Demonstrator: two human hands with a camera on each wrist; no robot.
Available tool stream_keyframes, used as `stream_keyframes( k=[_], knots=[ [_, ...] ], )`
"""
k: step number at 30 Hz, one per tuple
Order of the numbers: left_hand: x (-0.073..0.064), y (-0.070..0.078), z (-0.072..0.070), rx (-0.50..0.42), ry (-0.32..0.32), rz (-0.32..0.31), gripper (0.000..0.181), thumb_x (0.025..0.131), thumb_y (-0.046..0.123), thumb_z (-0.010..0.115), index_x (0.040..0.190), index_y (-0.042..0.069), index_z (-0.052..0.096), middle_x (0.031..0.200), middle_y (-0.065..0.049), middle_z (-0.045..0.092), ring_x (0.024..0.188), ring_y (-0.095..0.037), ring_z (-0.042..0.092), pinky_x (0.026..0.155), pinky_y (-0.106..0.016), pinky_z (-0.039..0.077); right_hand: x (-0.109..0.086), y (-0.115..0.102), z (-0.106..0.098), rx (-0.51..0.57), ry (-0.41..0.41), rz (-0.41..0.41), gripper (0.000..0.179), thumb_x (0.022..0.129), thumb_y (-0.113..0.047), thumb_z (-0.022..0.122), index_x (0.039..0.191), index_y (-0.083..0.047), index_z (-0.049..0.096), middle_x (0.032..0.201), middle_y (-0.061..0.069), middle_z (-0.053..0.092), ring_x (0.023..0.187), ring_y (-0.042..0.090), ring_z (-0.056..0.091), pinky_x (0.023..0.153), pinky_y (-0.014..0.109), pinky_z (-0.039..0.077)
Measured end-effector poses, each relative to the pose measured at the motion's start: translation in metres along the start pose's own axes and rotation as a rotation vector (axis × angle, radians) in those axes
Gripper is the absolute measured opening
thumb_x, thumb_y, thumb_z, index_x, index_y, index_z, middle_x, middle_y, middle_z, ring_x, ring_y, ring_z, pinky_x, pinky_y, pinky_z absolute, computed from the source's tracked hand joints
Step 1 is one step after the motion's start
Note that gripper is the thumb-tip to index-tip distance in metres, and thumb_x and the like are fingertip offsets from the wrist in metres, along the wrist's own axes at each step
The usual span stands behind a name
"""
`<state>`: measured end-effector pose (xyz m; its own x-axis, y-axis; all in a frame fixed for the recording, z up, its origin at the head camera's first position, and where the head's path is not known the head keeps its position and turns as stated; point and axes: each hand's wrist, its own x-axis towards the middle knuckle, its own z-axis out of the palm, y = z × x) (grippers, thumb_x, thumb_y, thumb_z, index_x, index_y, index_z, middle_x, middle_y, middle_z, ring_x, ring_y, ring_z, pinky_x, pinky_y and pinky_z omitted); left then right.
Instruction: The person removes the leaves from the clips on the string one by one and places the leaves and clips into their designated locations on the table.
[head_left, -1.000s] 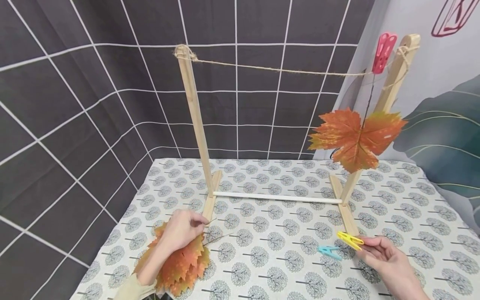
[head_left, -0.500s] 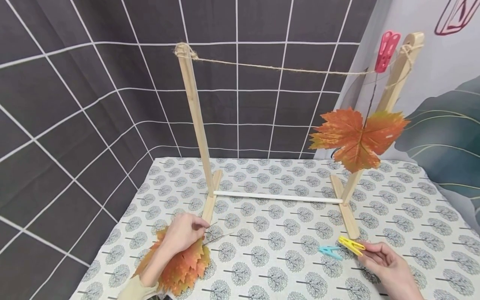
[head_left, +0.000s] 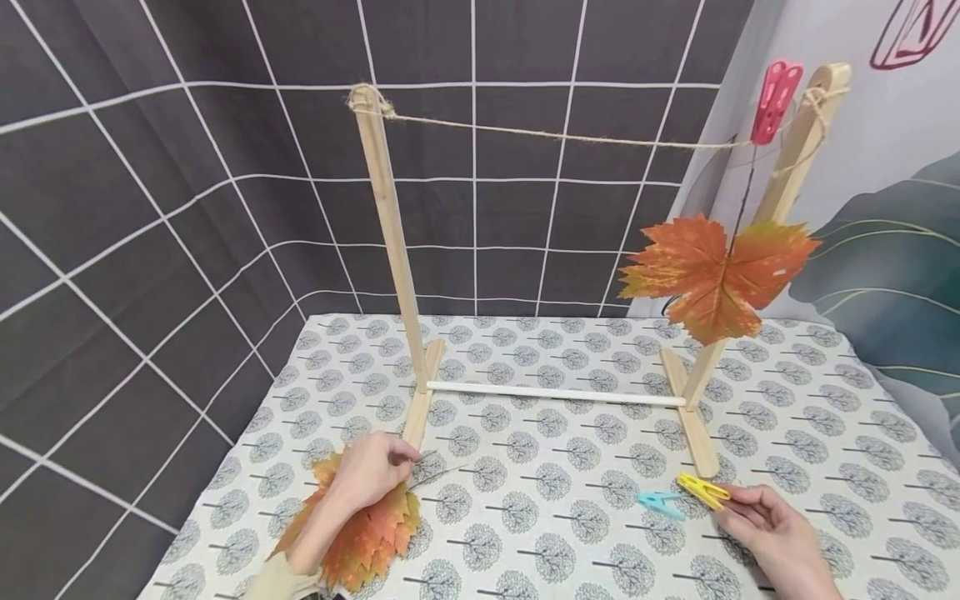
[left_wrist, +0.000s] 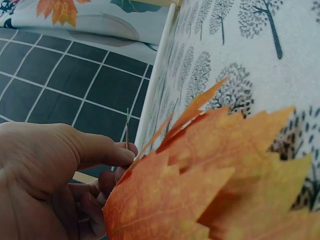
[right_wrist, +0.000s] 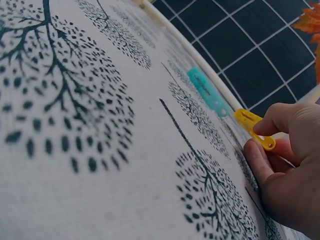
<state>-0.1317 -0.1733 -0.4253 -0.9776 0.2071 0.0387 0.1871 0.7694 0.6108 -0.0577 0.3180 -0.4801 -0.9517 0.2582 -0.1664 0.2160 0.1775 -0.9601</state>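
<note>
My left hand pinches the thin stem of an orange artificial maple leaf between thumb and fingers, at the pile of orange leaves on the left of the table. My right hand pinches a yellow clothespin by one end, low over the cloth at the right. Just left of it lies a light blue clothespin. Above, a pink clothespin holds another maple leaf by its stem on the twine. The leaf pile partly hides behind my left hand and forearm.
A wooden frame has a left post and a right post, with the twine tied between their tops. A white rod joins its feet. A tree-print cloth covers the table, and a dark checked curtain hangs behind.
My left hand has shifted slightly down and right with the stem still pinched. My right hand, holding the yellow clothespin, has sunk a little toward the table.
</note>
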Motion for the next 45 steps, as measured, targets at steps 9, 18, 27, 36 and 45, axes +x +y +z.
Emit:
stream_keyframes(
  k=[9, 18, 27, 36, 45],
  knots=[
    [0.000, -0.005, 0.006, -0.032, -0.023, -0.002, 0.020, 0.077, -0.006, 0.074, 0.089, 0.009, 0.079, 0.082, -0.001, 0.071, 0.050, -0.008, 0.046, 0.040, -0.021, 0.037, -0.001, 0.000, 0.006, -0.040, 0.035, -0.025, 0.039, 0.081, 0.004, 0.079, 0.112, 0.011, 0.055, 0.092, -0.028, 0.065, 0.084, -0.003, 0.066, 0.073, 0.018, 0.055],
    [0.000, -0.010, 0.011, -0.032, -0.038, 0.031, 0.021, 0.076, -0.006, 0.071, 0.088, 0.009, 0.079, 0.081, -0.002, 0.070, 0.051, -0.007, 0.047, 0.042, -0.022, 0.039, -0.002, 0.000, 0.012, -0.248, 0.057, -0.157, 0.042, 0.081, 0.007, 0.076, 0.114, 0.014, 0.052, 0.103, 0.000, 0.069, 0.081, -0.002, 0.065, 0.071, 0.019, 0.056],
    [-0.001, -0.015, 0.016, -0.022, -0.036, 0.051, 0.022, 0.076, -0.005, 0.072, 0.089, 0.010, 0.080, 0.083, -0.002, 0.072, 0.053, -0.007, 0.048, 0.047, -0.023, 0.041, -0.003, -0.003, 0.016, -0.328, 0.054, -0.169, 0.040, 0.081, 0.010, 0.074, 0.113, 0.014, 0.050, 0.119, 0.036, 0.059, 0.077, -0.004, 0.063, 0.068, 0.018, 0.056],
    [-0.003, -0.016, 0.017, -0.015, -0.043, 0.077, 0.018, 0.077, -0.003, 0.075, 0.087, 0.012, 0.080, 0.082, 0.001, 0.071, 0.061, -0.005, 0.053, 0.053, -0.023, 0.045, -0.006, -0.007, 0.017, -0.449, 0.094, -0.166, 0.041, 0.080, 0.003, 0.075, 0.115, 0.011, 0.055, 0.108, 0.026, 0.065, 0.071, -0.001, 0.062, 0.063, 0.017, 0.054],
    [-0.003, -0.017, 0.017, -0.028, -0.043, 0.101, 0.017, 0.077, -0.002, 0.076, 0.087, 0.011, 0.080, 0.077, 0.003, 0.070, 0.059, -0.002, 0.052, 0.053, -0.023, 0.044, -0.005, -0.009, 0.016, -0.587, 0.127, -0.173, 0.043, 0.077, -0.005, 0.080, 0.112, 0.009, 0.059, 0.095, 0.015, 0.067, 0.066, 0.003, 0.059, 0.060, 0.017, 0.049]
  ],
)
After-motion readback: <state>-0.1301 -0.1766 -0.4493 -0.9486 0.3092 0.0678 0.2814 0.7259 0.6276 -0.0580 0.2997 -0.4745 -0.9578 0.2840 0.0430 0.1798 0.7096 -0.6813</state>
